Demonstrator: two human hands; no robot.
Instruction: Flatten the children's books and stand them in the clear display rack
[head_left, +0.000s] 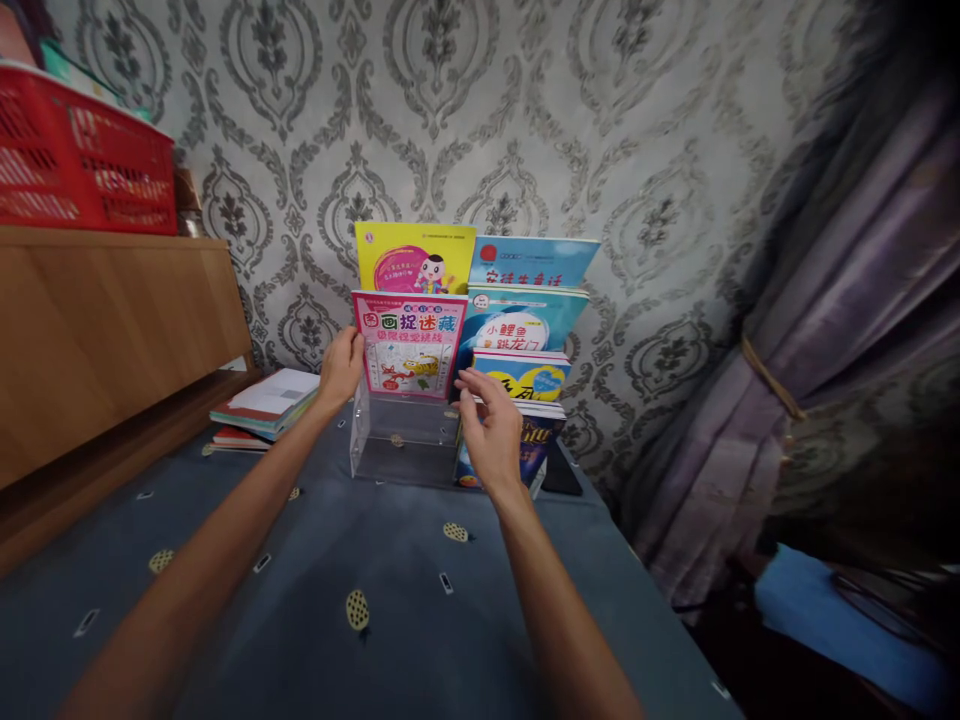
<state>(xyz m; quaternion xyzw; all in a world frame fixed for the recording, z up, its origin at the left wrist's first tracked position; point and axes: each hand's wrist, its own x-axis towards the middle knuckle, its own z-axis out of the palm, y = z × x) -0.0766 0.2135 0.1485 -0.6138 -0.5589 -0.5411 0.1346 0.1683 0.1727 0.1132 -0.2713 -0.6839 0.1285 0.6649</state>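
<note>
- Currently, your left hand point(343, 366) is meeting the left edge of the pink book point(410, 347); whether its half-hidden fingers are gripping, I cannot tell.
- Your right hand point(491, 428), fingers parted, is partly covering the dark blue book point(534, 452).
- Leftward in the clear rack point(361, 435), the pink book is hiding the lower yellow book point(415, 258).

Wall point(540, 110): grey damask pattern. Cabinet point(112, 340): wooden, at left, supporting a red basket point(124, 165). Curtain point(712, 480): at right, gathered by a tie point(772, 378). Table point(300, 620): blue, pineapple print. Light: dimmest at far right.
</note>
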